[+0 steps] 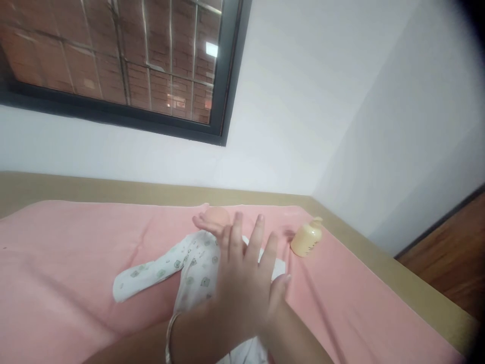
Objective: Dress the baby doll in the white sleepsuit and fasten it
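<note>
White cotton by its look, the printed garment at lower centre of the frame should handle light and soft, best gathered by its sleeve, while the left hand, fingers spread, gripping nothing, overlaps a right hand whose hold I can't tell

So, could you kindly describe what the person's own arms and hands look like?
Both forearms show no sleeve. A thin, pale, shiny bracelet circles the left wrist. The left hand wears no glove, and no ring shows on its fingers; the right hand is mostly hidden, so rings there cannot be told.
</note>
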Demonstrator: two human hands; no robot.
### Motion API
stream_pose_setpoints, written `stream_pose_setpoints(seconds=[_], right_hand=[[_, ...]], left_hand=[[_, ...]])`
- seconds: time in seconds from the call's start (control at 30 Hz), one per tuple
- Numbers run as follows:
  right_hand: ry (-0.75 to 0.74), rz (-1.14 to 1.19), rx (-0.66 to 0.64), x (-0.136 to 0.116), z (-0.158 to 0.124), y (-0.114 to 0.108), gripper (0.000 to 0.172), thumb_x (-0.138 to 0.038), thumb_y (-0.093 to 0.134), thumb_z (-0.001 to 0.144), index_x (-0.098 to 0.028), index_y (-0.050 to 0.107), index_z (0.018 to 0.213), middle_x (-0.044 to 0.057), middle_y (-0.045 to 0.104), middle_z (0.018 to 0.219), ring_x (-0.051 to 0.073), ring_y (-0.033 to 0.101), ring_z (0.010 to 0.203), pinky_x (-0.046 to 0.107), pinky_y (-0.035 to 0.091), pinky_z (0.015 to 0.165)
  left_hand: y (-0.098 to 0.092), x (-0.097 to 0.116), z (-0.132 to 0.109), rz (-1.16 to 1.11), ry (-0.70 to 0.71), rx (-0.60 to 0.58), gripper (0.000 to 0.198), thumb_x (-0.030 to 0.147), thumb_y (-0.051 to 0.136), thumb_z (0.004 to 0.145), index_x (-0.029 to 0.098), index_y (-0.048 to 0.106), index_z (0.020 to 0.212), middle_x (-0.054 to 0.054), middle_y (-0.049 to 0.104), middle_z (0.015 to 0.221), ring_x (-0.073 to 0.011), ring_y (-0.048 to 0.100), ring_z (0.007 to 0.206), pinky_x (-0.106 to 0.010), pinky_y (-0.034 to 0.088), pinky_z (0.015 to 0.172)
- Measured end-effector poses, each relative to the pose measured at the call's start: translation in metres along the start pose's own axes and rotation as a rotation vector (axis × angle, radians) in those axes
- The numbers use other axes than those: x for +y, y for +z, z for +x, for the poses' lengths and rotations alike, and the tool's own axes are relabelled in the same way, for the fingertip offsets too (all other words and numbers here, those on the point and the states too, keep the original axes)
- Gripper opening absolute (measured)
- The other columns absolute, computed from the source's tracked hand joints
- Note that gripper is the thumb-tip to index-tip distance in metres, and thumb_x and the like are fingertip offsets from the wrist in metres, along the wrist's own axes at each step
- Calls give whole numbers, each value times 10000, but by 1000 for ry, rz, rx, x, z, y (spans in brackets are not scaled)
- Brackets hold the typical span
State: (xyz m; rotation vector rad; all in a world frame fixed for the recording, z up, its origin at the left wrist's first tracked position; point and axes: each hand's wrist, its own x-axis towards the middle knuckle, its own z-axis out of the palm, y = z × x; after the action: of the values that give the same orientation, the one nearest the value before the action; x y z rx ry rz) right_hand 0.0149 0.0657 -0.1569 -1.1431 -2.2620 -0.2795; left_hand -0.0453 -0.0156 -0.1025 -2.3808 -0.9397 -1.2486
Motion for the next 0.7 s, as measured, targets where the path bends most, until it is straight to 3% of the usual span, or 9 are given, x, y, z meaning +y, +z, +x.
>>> stream_pose_setpoints(seconds=[0.07,0.13,0.23,0.3,0.4,0.5,0.63,0.7], right_hand=[[-33,6,-37,2,4,5,356,-420,386,912,-263,623,1126,5,561,1245,188,396,1273,424,320,1062],[-68,16,-69,3,6,7,364,-442,501,864,-249,603,1157,28,526,1291,221,379,1284,463,296,1070],[-48,9,-74,5,8,7,512,-454,531,843,-183,499,1276,94,339,1437,250,239,1351,492,187,1101],[-51,9,-137,6,8,6,531,-438,507,858,-165,451,1310,119,307,1450,257,212,1354,502,155,1100],[-62,29,-218,8,8,5,459,-416,477,881,-177,474,1273,112,386,1401,241,259,1327,481,166,1095],[36,-1,-95,10,8,6,516,-394,480,879,-146,410,1326,128,311,1441,251,161,1362,487,122,1101],[17,7,-139,10,6,11,458,-392,485,873,-153,470,1262,117,421,1366,240,279,1309,448,190,1089],[42,-9,-84,10,5,11,470,-364,498,857,-148,460,1273,114,386,1395,247,247,1325,457,164,1098]], left_hand=[[18,0,-6,17,42,-108,431,371,452,856,194,523,1242,-107,427,1391,-336,303,1302,-540,142,1060],[35,-2,-12,-8,57,-239,267,307,490,820,191,633,1013,-85,612,1141,-277,484,1116,-487,210,1042],[51,-5,-17,-46,49,-331,157,266,509,783,178,606,695,-40,617,745,-205,534,798,-444,321,945],[56,-5,-20,-72,60,-351,180,265,487,797,177,574,665,-35,585,705,-187,497,724,-427,363,850],[61,-5,-25,-96,104,-343,207,259,456,809,180,536,635,-33,551,664,-184,447,673,-390,355,698],[68,-4,-31,-125,168,-295,215,233,435,811,175,505,616,-35,515,637,-177,409,650,-365,317,641],[76,-4,-36,-158,114,-271,183,235,461,790,171,515,628,-41,515,644,-178,407,662,-368,314,652],[77,-4,-37,-172,109,-261,172,236,473,778,169,514,625,-43,509,637,-177,404,660,-369,313,652]])
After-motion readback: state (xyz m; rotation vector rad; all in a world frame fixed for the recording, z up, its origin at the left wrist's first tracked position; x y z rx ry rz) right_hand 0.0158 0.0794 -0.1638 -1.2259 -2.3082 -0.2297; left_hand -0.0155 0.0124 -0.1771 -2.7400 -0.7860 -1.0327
